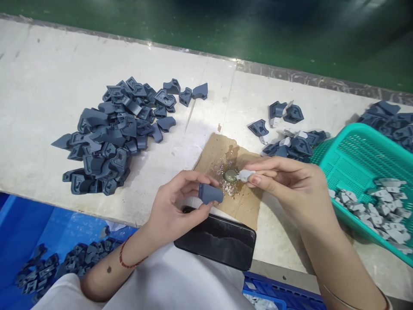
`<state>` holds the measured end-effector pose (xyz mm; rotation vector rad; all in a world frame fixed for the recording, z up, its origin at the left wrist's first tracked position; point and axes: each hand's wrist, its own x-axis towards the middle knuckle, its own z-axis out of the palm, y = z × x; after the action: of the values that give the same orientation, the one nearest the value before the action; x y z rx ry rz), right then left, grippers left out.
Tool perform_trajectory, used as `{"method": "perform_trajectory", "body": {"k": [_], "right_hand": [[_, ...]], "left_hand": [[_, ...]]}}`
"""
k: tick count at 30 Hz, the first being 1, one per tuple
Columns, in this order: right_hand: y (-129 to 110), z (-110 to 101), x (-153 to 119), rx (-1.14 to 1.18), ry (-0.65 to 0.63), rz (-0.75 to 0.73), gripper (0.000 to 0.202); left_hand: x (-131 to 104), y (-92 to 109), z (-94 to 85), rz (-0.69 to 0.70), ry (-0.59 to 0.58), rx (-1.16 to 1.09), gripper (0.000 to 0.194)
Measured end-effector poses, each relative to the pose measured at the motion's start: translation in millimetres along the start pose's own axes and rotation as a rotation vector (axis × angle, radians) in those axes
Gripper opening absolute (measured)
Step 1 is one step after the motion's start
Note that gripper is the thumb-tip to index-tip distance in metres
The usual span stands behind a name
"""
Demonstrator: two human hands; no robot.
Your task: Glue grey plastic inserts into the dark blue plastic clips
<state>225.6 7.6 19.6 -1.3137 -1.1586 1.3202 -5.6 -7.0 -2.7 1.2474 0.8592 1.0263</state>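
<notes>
My left hand (180, 202) is closed around a dark blue plastic part (210, 193), fingers on its top and thumb below. Between thumb and fingertips, my right hand (287, 181) pinches a small light grey plastic piece (245, 175). That piece is held over a small round cap (230, 175) with some clear, wet-looking substance in it. Under the cap lies a brown cardboard sheet (248, 206), stained and glistening around the middle. The two parts are apart from each other.
A large pile of dark blue parts (106, 133) lies left, a smaller group with grey pieces (297, 144) right. A green basket (342, 142) holds grey pieces (383, 211). A black phone (219, 241) lies at the near edge. Blue bins (61, 228) stand below the table.
</notes>
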Motion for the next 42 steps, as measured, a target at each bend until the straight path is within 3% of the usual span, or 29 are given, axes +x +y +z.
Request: {"method": "perform_trajectory", "body": {"k": [7, 14, 21, 25, 29, 36, 42], "right_hand": [[-1.8, 9.6, -6.1, 0.091, -0.057, -0.051, 0.006], [-5.3, 14.9, -10.5, -0.014, -0.047, -0.061, 0.025], [-1.0, 16.9, -10.4, 0.005, -0.029, -0.015, 0.023], [-1.0, 17.5, -9.0, 0.033, -0.024, -0.012, 0.016], [-2.7, 18.3, -9.6, 0.017, -0.038, 0.002, 0.004], [-6.8, 23.8, -10.6, 0.031, -0.057, 0.013, 0.008], [-7.7, 30.2, -12.0, 0.062, -0.064, 0.002, 0.008]], "left_hand": [[0.1, 1.7, -1.1, -0.014, -0.003, 0.023, 0.035], [1.2, 1.5, -1.0, 0.009, 0.007, 0.055, 0.026], [1.6, 3.7, 0.5, -0.158, 0.067, 0.004, 0.025], [2.6, 5.8, -0.1, -0.238, 0.037, -0.112, 0.025], [3.4, 6.7, -0.2, -0.215, 0.020, -0.127, 0.026], [5.5, 6.6, 1.2, -0.121, 0.012, -0.009, 0.029], [3.5, 4.8, 1.6, -0.112, 0.037, 0.100, 0.016]]}}
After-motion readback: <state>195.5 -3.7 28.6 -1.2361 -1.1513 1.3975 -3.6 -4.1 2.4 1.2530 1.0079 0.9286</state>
